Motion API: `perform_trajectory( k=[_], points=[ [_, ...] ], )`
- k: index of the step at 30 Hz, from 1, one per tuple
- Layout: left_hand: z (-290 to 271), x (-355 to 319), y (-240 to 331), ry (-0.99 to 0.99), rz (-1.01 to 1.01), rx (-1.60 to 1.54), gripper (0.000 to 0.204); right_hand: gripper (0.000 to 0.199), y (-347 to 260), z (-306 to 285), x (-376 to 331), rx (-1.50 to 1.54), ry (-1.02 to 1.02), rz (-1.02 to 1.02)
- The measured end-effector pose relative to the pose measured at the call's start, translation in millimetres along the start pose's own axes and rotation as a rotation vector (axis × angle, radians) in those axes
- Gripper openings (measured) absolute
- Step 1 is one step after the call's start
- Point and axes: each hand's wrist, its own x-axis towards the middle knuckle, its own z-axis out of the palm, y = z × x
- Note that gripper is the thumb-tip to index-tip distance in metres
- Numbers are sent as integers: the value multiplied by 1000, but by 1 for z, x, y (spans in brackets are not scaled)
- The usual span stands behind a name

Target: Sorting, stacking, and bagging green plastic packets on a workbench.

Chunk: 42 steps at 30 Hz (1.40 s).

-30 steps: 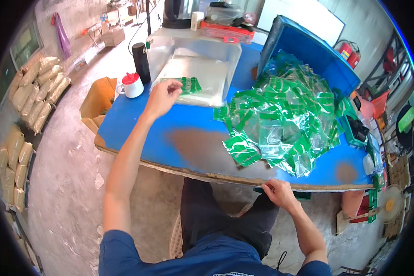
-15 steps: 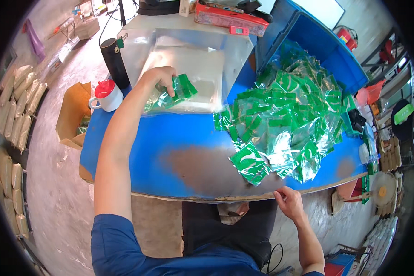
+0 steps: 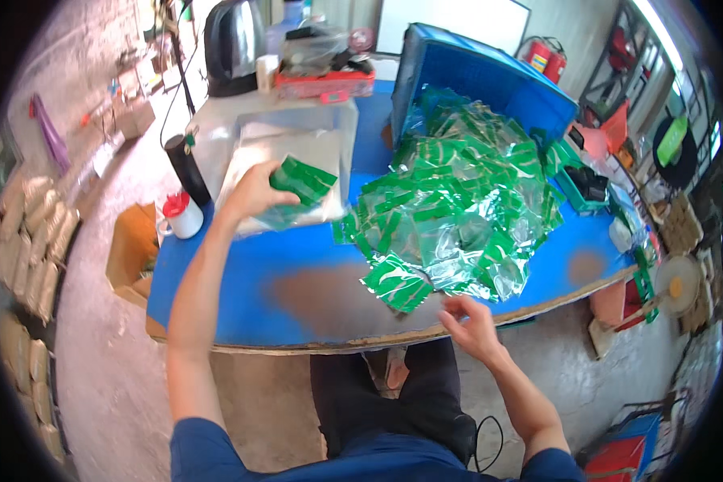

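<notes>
Two bare hands are at work. The left hand (image 3: 251, 193) has its thumb and fingers closed on a green-and-clear packet (image 3: 307, 180) (whether one or several stacked, I cannot tell), which juts out to the right of the fingertips, over one spread of clear plastic (image 3: 342, 153). The right hand (image 3: 472, 328) is half curled at the table (image 3: 241, 273) edge, thumb and forefinger slightly parted, nothing visible between them. Just beyond those fingers lies one corner packet (image 3: 395, 283), at the near edge of a heap (image 3: 466, 201) too jumbled to count. One blue crate (image 3: 490, 68) lies tipped behind the heap, farther from the right fingers. Left of the left fingers stand one red-topped mug (image 3: 185, 218) and one black cylinder (image 3: 187, 170).
</notes>
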Motion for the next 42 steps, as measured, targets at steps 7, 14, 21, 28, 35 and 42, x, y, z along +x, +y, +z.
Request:
perform_trajectory(
  k=[7,14,21,28,35,42],
  points=[
    [108,-121,134,482,-86,-312,45,97,-40,69,64,411,-48,-222],
    [202,-163,101,576,-203,-634,43,57,10,110,57,205,-33,-332],
    [194,-189,108,335,-300,-677,30,50,13,117,53,98,-70,-462],
    [198,-195,107,515,-348,-468,26,50,5,125,47,60,-50,-555],
    [203,-189,92,635,-388,-503,26,41,6,113,49,119,132,-641],
    [189,-205,88,633,-459,-1333,38,12,20,105,17,207,119,-576]
  ],
)
